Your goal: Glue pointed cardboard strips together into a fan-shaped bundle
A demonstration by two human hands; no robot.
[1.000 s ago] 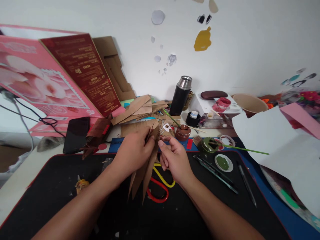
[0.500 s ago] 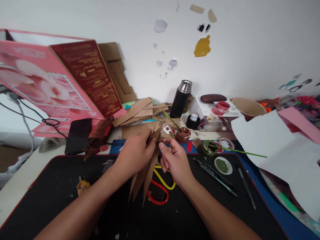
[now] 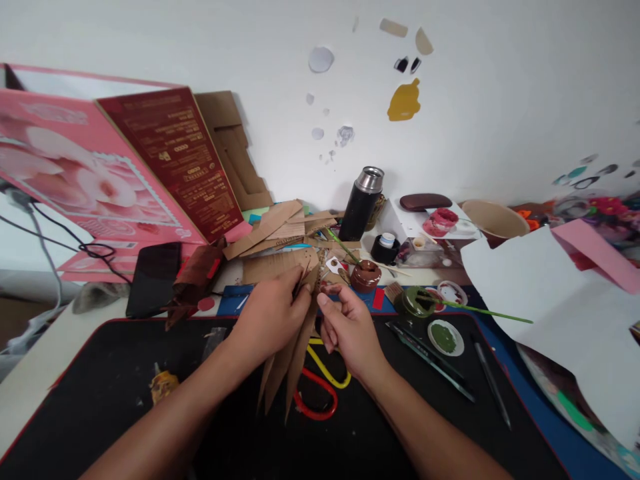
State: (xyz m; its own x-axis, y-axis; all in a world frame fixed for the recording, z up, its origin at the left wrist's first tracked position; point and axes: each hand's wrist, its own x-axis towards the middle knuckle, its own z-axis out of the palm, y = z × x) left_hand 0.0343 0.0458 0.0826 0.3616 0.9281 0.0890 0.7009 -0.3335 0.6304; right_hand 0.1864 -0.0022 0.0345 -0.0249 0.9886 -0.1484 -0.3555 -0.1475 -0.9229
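My left hand [image 3: 277, 303] is closed around a bundle of pointed brown cardboard strips [image 3: 296, 357], whose long tips hang down over the black mat. My right hand [image 3: 347, 320] is just to the right of the strips with its fingers curled and thumb against the index finger; whatever it pinches, if anything, is too small to make out. Beneath the hands on the mat lie scissors with one red handle loop [image 3: 316, 400] and one yellow loop [image 3: 327, 367]; their blades are hidden.
Behind are cardboard scraps [image 3: 275, 227], a black thermos [image 3: 360, 207] and a brown paint jar [image 3: 366, 275]. To the right are a green paint jar [image 3: 419, 301] with a green stick across it, pens [image 3: 433, 360] and white paper [image 3: 540, 287]. A phone [image 3: 154, 280] lies left.
The whole view has shifted slightly, with the scene sitting a little lower. Both hands keep nearly the same pose at the cardboard strips.
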